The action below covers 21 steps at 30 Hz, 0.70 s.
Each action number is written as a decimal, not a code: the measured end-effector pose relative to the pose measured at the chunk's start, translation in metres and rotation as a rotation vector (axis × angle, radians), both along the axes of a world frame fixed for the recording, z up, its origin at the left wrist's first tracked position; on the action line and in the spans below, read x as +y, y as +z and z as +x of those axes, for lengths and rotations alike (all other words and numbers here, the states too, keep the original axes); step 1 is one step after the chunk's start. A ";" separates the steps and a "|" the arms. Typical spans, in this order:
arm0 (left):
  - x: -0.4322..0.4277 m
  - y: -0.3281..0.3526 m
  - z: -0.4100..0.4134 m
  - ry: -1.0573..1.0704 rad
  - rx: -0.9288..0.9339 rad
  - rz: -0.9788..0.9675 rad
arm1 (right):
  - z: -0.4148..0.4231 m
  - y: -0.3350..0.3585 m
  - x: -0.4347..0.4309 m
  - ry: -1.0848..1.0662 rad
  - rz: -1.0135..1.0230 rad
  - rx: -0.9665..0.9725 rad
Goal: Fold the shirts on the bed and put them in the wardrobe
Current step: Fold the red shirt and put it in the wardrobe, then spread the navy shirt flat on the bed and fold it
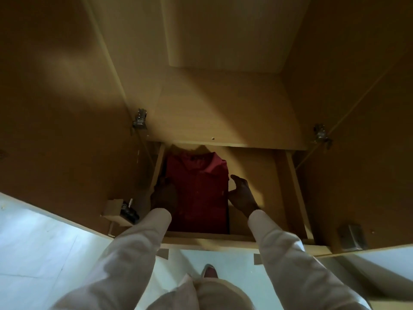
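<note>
Two hands flank a folded red shirt (197, 189), which lies flat in the left part of the lowest compartment of the wardrobe (223, 108), its collar pointing away from the person. The right hand (242, 195) is at the shirt's right edge, palm turned toward the cloth, fingers straight and the thumb spread apart; it appears to touch the edge and grips nothing. The left hand (164, 193) sits at the shirt's left edge in deep shadow, and whether its fingers curl round the fabric or lie flat on it cannot be told. Pale sleeves (138, 242) cover both forearms. Beyond the shirt's collar runs a wooden shelf (223, 142), with a metal hinge (139, 119) up to the shirt's left and another up to its right, where the doors stand open. Left of the shirt's near corner a lock fitting (125, 211) sits on the left door. Nearer the person than the shirt lie a white floor (44, 242) and the toe of a shoe (209, 271).
</note>
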<state>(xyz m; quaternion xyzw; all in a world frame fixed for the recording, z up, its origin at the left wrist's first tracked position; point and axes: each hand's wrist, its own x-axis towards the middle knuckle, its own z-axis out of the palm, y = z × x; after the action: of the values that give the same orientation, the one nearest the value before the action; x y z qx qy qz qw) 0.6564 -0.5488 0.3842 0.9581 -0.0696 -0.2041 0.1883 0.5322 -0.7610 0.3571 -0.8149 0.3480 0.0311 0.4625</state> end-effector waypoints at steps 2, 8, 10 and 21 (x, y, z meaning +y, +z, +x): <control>0.004 0.002 -0.012 -0.102 -0.014 -0.034 | -0.021 0.008 0.003 -0.017 -0.017 -0.039; -0.005 0.023 -0.084 -0.434 -0.053 -0.543 | -0.114 0.053 0.047 -0.185 0.007 -0.232; -0.005 0.028 -0.115 -0.556 0.063 -0.576 | -0.149 0.060 0.071 -0.252 0.006 -0.232; 0.087 -0.061 -0.283 -0.961 0.626 -0.363 | -0.364 -0.004 0.300 -0.739 -0.003 0.004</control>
<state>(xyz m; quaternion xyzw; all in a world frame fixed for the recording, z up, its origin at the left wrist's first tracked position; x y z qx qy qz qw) 0.3731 -0.4621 0.3227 0.6664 -0.4697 -0.5237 0.2470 0.1680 -0.4615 0.3531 -0.6348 0.6197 -0.1366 0.4407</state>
